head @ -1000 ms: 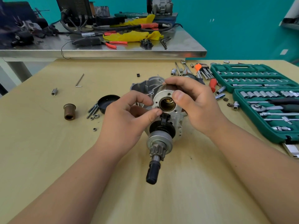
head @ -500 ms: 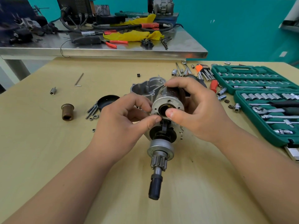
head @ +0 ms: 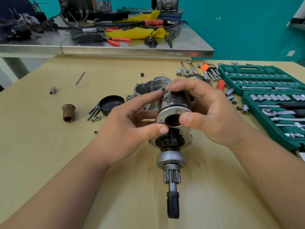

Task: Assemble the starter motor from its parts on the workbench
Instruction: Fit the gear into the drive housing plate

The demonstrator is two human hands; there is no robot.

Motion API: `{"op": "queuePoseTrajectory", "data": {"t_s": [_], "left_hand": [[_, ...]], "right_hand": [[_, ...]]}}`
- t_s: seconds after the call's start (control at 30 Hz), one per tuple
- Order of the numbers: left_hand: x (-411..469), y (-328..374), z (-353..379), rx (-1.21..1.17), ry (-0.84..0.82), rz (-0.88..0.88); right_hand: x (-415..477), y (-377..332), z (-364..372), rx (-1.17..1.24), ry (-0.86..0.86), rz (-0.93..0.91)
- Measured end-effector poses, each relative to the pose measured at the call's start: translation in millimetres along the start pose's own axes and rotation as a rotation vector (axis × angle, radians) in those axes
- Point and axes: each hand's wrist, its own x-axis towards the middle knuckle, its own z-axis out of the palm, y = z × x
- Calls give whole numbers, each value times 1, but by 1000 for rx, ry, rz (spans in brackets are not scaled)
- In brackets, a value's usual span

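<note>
Item, cylinder (head: 175, 100): I note left hand (head: 128, 128) and right hand (head: 214, 116) both pinching it, now tipped higher above the gear shaft (head: 171, 160) than before; seating likely underway.

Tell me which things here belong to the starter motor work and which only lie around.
In the job: dark cylinder, gripped by left hand and right hand; pinion shaft; aluminium housing; black cap.
Lying about: socket set; hex key; red pliers; yellow cloth.

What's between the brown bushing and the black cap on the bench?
Head view: long bolts and loose nuts lie between the brown bushing and the black cap, close beside the cap.
</note>
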Motion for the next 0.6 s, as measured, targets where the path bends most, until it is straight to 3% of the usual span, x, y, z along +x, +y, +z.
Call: {"op": "queuePoseTrajectory", "data": {"t_s": [0.37,0.6], "left_hand": [[0,8,-13,39,-29,-33],[5,10,-20,134,-212,-94]], "right_hand": [[-1,-4,9,-32,3,-128],[0,5,13,103,-69,-86]]}}
